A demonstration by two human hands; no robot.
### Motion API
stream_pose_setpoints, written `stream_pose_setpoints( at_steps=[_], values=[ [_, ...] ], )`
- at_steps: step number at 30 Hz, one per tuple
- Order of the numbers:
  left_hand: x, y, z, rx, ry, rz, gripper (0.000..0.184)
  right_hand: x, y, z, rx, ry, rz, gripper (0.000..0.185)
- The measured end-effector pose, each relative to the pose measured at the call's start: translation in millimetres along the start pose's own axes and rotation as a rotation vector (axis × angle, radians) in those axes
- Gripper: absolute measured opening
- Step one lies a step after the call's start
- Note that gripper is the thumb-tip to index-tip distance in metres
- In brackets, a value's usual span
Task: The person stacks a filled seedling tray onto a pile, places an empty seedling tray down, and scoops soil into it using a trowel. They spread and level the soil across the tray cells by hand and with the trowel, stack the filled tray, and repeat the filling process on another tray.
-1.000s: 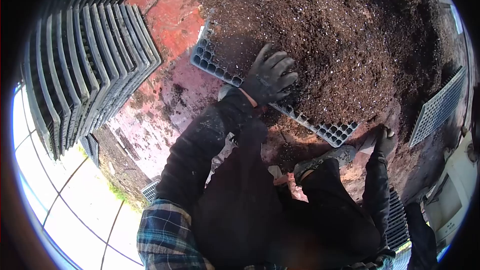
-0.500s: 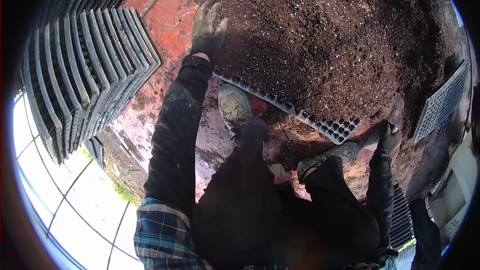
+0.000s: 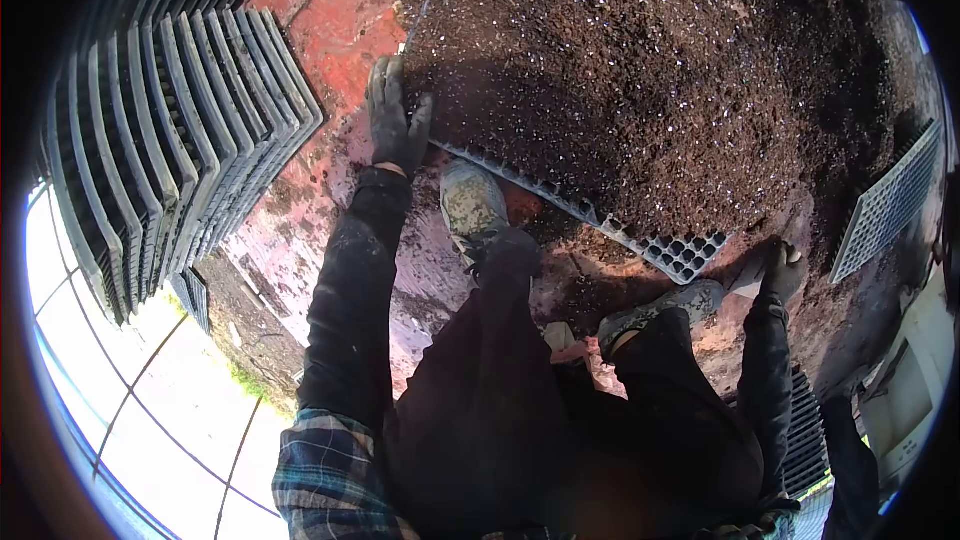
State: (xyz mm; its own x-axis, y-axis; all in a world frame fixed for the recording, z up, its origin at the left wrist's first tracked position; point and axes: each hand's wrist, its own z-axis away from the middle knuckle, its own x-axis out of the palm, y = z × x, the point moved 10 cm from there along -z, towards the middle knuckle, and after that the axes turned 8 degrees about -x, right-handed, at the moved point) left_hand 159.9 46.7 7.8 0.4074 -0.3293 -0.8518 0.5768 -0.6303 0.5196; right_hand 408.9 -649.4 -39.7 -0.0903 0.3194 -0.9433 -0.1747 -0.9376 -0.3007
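Note:
My left hand, in a dark dirty glove, lies flat with fingers stretched and thumb apart at the left edge of a cell seedling tray. Dark potting soil with white specks covers most of that tray. Its near rim and some cells show at the near right corner. On the right, my gloved right hand is closed beside the soil, with a flat pale blade-like piece at its fingers. Exactly what that piece is cannot be made out.
Tall stacks of black cell trays stand on the left. Another tray leans at the far right edge of the soil. My shoes are close to the tray's near rim, on a reddish, soil-strewn surface.
My left hand has drawn back toward me and slightly left, off the soil, uncovering more of the tray's left edge. The right hand has hardly moved.

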Motion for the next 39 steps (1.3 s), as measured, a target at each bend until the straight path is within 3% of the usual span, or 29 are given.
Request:
stream_pose_setpoints(
  at_steps=[4,7,10,12,15,20,26,34,39],
  values=[
    [14,53,-11,0.147,-0.114,-0.120,0.062,0,1,0,0.007,-0.013,0.001,0.047],
    [22,82,12,0.358,-0.197,-0.118,0.048,5,2,-1,-0.032,-0.014,-0.058,0.044],
    [30,61,36,0.443,-0.237,-0.095,0.043,5,-3,1,-0.050,-0.012,-0.163,0.039],
    [23,41,35,0.399,-0.219,-0.144,0.043,-6,-11,2,-0.014,0.023,0.080,0.036],
    [8,13,23,0.293,-0.165,-0.340,0.047,-5,-9,2,-0.028,0.022,0.057,0.038],
    [17,25,10,0.303,-0.194,-0.325,0.060,0,4,-2,-0.034,0.032,0.010,0.042],
    [73,133,61,0.830,-0.543,-0.186,0.077,-9,-13,2,-0.048,0.062,0.104,0.040],
    [123,245,98,1.047,-0.722,-0.052,0.077,-7,-15,9,0.047,0.038,0.028,0.041],
    [153,292,147,1.171,-0.798,0.037,0.061,-7,-15,9,0.041,0.036,0.093,0.041]
  ],
)
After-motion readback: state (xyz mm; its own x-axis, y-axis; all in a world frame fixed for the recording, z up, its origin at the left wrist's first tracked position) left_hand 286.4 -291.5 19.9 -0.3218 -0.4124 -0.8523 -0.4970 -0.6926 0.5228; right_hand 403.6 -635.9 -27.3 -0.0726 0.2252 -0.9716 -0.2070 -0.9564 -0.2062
